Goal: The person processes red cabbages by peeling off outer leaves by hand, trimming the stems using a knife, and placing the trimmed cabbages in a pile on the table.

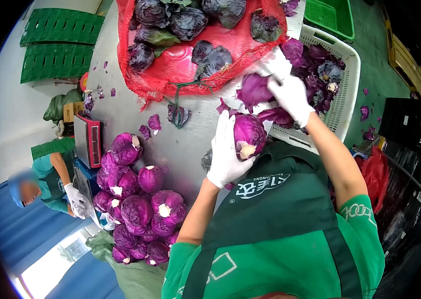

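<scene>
- The left hand [225,154] is cupping a purple cabbage [250,132], fingers together and curving over its side, just below the red net bag [173,67], on the wearer's side.
- The right hand [292,97], white-gloved like the left, is bending its fingers and seems to be pinching a loose purple leaf [253,92] beside the bag's lower right edge.
- The cabbage is tilting its pale cut stem toward the wearer's apron [270,192]; with a smooth glove on a round head, a hard tug could be rolling it out of the palm and off the table [190,144].
- Leaves could be falling short of the white crate [352,74], right of the bag, if the hand is letting go too early.
- Stacked cabbages [136,212], below and left of the bag, could be rolling if bumped.
- The metal table is gleaming grey, with purple scraps lying left of the bag.
- Farther left, a co-worker [51,172] is standing near a red-edged device [91,139]; blue curtains [21,224] are hanging behind. Green floor [375,45] is showing at far right.
</scene>
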